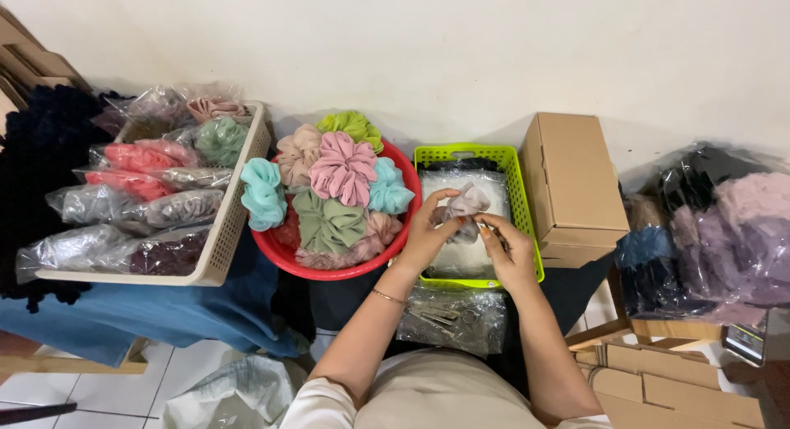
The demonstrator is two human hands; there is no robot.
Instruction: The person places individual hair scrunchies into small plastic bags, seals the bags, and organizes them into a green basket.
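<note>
Over the green basket: both hands meet above the lime-green mesh basket (520, 200), closed around 1 pale mauve-grey scrunchie (466, 205).
Left hand: the left hand (428, 231) cups the scrunchie from the side, fingers curled narrow around the fabric; a thin gold bracelet (387, 296) sits on the wrist.
Right hand: the right hand (508, 250) pinches at the underside of the same scrunchie with fingertips close together; what it pinches, I cannot tell.
Where the scrunchie is: held in the air just above the clear bags lying in the green basket, not resting on anything.
Risk of dropping: the hold looks light, so a slip would likely let the scrunchie fall into the basket and get mixed with the bagged ones.
Risk of knocking: the left forearm passes close to the rim of the red bowl (344, 272); a wide elbow swing could tip the piled scrunchies out.
Risk of snagging: the bracelet could catch on loose fabric.
Count, loose scrunchies in red bowl: about 8 visible, in pink, teal, green, beige and dusty rose.
Count, baskets: 2, the green one and a beige tray (233, 223) of bagged scrunchies.
Count, cardboard boxes: 1 closed box (569, 186) just right of the green basket.
Count, bags by the lap: 1 clear bag (451, 318) with small metal parts.
</note>
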